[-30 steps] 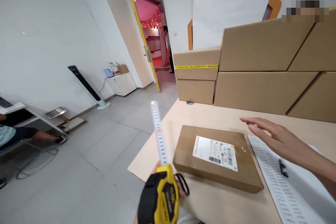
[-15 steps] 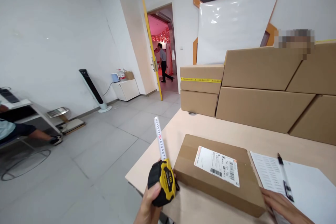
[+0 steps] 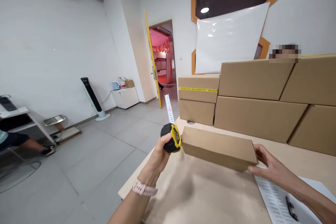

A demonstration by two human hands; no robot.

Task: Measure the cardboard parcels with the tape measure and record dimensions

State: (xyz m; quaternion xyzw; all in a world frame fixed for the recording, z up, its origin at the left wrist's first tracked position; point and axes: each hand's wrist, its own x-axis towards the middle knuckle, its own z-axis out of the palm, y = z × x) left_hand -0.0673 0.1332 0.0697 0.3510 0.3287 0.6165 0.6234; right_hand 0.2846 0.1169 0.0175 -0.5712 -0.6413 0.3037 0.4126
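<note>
A black-and-yellow tape measure (image 3: 173, 140) is gripped in my left hand (image 3: 159, 154), with a short length of white blade (image 3: 169, 109) sticking up out of it. Just to its right, above the table, is a brown cardboard box (image 3: 219, 143) whose plain narrow side faces up; no label shows. My right hand (image 3: 269, 162) holds the box's right end, fingers behind and thumb in front. Whether fingers of my left hand also touch the box's left end, I cannot tell.
Printed papers (image 3: 275, 196) and a pen (image 3: 291, 207) lie under my right forearm. Large cartons (image 3: 257, 112) are stacked along the table's (image 3: 210, 196) far side, with a person's head behind them. A seated person's leg (image 3: 31, 145) shows at left, near a platform scale (image 3: 68, 135).
The box has been turned from label side up to a narrow side up, and moved away from me. Both hands moved forward with it. The person in the doorway has mostly passed from sight.
</note>
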